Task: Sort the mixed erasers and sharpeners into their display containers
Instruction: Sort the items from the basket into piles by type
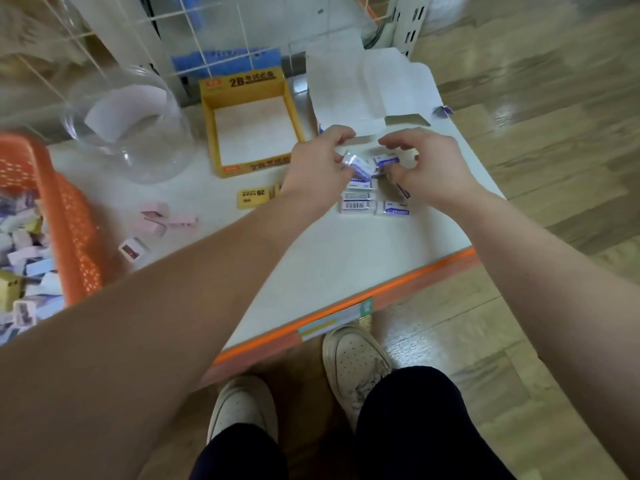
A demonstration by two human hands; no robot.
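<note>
My left hand pinches a white eraser with a blue label just above the shelf. My right hand hovers beside it with curled fingers around another blue-labelled eraser. Below the hands lie several more blue-and-white erasers in a small group. A yellow 2B eraser lies to their left. Pink sharpeners lie further left. The yellow 2B display box stands empty behind my left hand. A white open box stands behind both hands.
An orange basket at the left holds several mixed erasers and sharpeners. A clear glass jar stands behind it. The white shelf has an orange front edge, and my shoes stand on the wooden floor below.
</note>
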